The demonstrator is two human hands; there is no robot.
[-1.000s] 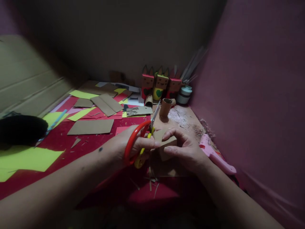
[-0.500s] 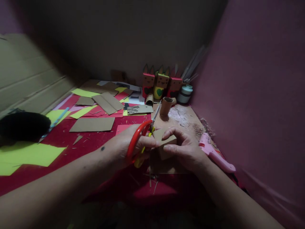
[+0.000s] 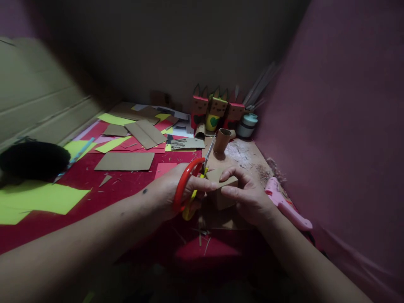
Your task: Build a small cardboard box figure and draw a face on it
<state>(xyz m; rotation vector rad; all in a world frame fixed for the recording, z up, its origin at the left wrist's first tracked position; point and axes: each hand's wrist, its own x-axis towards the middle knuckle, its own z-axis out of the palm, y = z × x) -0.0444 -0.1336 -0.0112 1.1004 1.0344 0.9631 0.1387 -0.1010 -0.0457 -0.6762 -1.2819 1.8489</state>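
Observation:
My left hand (image 3: pixel 176 191) grips red-and-yellow-handled scissors (image 3: pixel 189 187), blades pointing away toward the back of the table. My right hand (image 3: pixel 249 198) pinches a small brown cardboard piece (image 3: pixel 222 185) between thumb and fingers, right beside the scissor blades. Both hands meet over the red paper-covered table (image 3: pixel 94 185). Thin cardboard slivers (image 3: pixel 202 237) lie just below my hands.
A pink glue gun (image 3: pixel 284 204) lies at the right. A cardboard tube (image 3: pixel 222 141) stands behind my hands. Three paper-roll figures (image 3: pixel 216 111) and a small jar (image 3: pixel 248 125) stand at the back. Brown, yellow and red paper pieces (image 3: pixel 126 160) lie scattered left; a black object (image 3: pixel 33 160) sits far left.
Hands, scissors and cardboard piece have shifted slightly to the right and up in view; the grips look unchanged.

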